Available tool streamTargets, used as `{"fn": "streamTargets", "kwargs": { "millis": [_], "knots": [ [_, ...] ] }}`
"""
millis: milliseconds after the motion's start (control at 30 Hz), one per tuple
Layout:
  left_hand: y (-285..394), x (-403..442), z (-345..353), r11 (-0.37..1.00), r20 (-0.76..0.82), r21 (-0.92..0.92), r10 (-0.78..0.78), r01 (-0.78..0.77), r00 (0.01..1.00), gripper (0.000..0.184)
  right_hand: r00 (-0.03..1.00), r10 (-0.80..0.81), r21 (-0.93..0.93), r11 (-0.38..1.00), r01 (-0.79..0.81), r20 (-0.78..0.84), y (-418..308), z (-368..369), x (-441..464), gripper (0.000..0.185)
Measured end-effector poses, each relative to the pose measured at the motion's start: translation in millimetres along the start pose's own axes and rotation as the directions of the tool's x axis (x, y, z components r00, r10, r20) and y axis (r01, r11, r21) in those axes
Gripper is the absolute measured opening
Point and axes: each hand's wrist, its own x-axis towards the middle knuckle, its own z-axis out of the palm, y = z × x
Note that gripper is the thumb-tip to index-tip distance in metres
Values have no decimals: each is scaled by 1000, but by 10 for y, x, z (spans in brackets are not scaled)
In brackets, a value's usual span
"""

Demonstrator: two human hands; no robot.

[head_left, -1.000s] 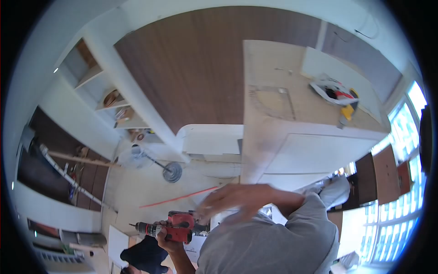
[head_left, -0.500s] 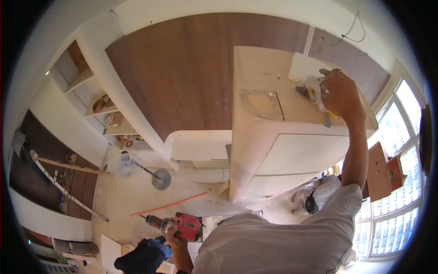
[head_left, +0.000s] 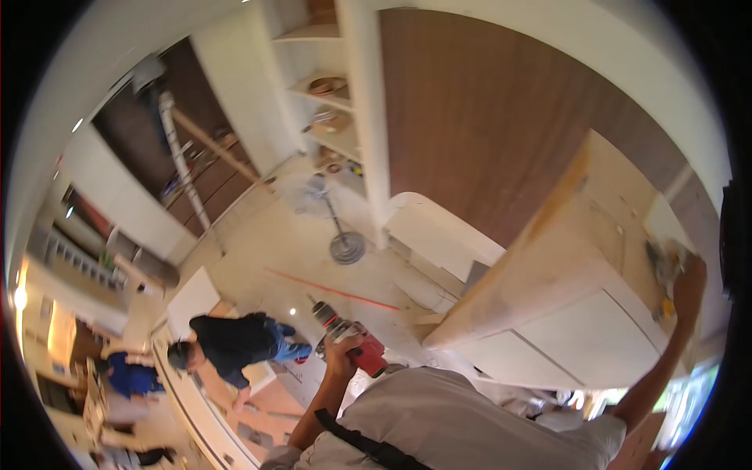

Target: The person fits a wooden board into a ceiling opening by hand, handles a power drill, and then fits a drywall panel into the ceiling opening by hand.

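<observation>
My left hand point(head_left: 341, 354) is wrapped round the grip of a red and black cordless drill point(head_left: 366, 354), whose bit points up and to the left, over the floor. My right arm stretches out to the far right. There my right hand point(head_left: 691, 278) is at a clear plastic bag point(head_left: 666, 260) with small items on the pale wooden cabinet top point(head_left: 619, 184). Its fingers are blurred and partly hidden, so their grip does not show. A yellow-handled tool point(head_left: 667, 307) lies just below that hand, at the edge of the top.
A person in a black shirt point(head_left: 231, 345) bends over a workbench at lower left; a person in blue point(head_left: 133, 376) is farther off. On the floor are a red strip point(head_left: 333, 288) and a round-based stand point(head_left: 347, 247). A ladder point(head_left: 182, 160) leans at upper left, left of the shelves point(head_left: 333, 141).
The view has swung left, bringing in more of the room and the people there. My right hand has gone from near the drill to the bag on the cabinet. My left hand still holds the drill.
</observation>
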Motion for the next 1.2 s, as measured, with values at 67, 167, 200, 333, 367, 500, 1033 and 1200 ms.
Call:
{"fn": "streamTargets", "kwargs": {
  "millis": [67,167,200,333,367,500,1033,1200],
  "knots": [
    [-51,21,-101,999,17,-33,-3,4,1000,36,993,108,18,994,-109,47,-65,-63,52,25],
    [-53,-16,-126,999,-13,-20,-33,33,999,37,974,106,36,993,-116,200,62,41,114,36],
    [-46,-26,-129,999,-25,-22,-50,50,998,38,977,67,76,994,-83,202,62,36,152,38],
    [-26,-61,-110,997,-89,48,-52,56,995,39,980,-19,-176,983,55,196,395,275,48,37],
    [-35,-77,-110,997,-92,42,-56,60,994,40,988,-32,-229,971,67,152,571,443,-26,36],
    [-47,-106,-131,995,-81,52,-76,81,994,41,913,-400,-406,824,395,76,425,334,191,27],
    [228,-332,-5,914,34,407,-21,5,999,42,592,100,577,399,712,-800,-1902,-1200,-92,23],
    [356,-498,46,855,139,514,3,-74,990,45,992,-87,958,-282,61,-89,-4215,-543,-315,8]
  ]
}}
